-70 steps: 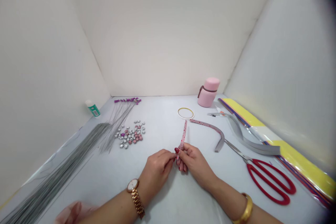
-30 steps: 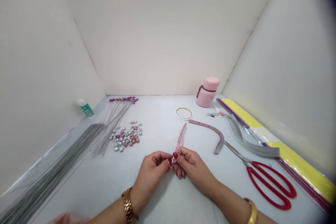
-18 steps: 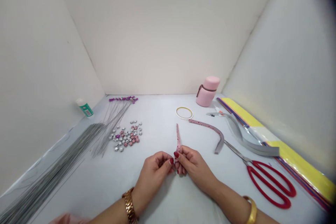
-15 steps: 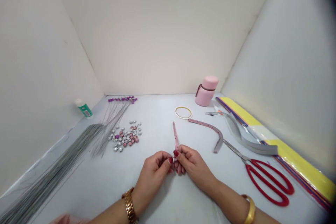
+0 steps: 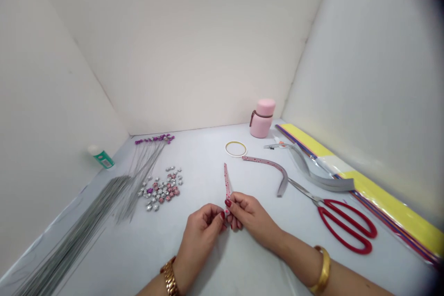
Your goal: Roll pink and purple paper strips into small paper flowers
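Note:
A narrow pink paper strip (image 5: 226,180) with dark dots stands up from between my two hands. Its lower end is folded into a small shape, partly hidden by my fingertips. My left hand (image 5: 204,226) pinches that folded end from the left. From the other side, my right hand (image 5: 251,215) grips the strip between thumb and fingers. To the left lies a pile of small folded paper stars (image 5: 161,190) in silver and pink, with one purple among them. More pink and grey strips (image 5: 267,163) lie curved to the right of my hands.
Red-handled scissors (image 5: 343,219) lie at right, beside grey strips (image 5: 315,175) and yellow paper sheets (image 5: 374,194). A tape roll (image 5: 236,149) and pink bottle (image 5: 262,119) are farther back. Thin wires (image 5: 79,226), purple-tipped stems (image 5: 152,148) and a green-white glue bottle (image 5: 102,157) are at left.
The head view has turned slightly, so the scene sits tilted and shifted left. My fingers have moved a little on the strip's folded end, showing more of it.

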A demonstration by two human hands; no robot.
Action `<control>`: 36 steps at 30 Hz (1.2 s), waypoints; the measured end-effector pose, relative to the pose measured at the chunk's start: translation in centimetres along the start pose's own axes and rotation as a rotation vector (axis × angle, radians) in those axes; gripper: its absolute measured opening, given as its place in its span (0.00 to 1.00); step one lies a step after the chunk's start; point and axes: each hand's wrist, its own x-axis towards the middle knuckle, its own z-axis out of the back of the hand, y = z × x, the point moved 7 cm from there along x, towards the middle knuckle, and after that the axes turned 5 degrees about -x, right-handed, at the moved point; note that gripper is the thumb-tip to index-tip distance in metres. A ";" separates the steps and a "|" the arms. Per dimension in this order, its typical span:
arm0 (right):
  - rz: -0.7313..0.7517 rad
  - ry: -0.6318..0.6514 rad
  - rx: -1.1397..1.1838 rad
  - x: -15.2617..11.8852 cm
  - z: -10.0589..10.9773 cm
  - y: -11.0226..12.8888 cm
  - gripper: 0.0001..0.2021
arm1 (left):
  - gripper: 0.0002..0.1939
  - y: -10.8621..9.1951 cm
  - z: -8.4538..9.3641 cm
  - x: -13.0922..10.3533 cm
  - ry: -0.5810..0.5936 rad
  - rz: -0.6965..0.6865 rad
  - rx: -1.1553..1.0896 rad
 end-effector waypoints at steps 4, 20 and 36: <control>0.015 -0.001 0.034 0.0 0.1 -0.1 0.17 | 0.10 0.7 0.0 0.2 0.021 0.026 0.011; 0.019 0.023 0.070 -0.2 0.0 0.1 0.10 | 0.10 -0.7 0.2 -0.1 -0.056 -0.039 0.034; 0.194 0.076 -0.167 -0.7 -0.3 1.5 0.06 | 0.14 -3.3 1.0 -0.9 -0.147 -0.556 0.664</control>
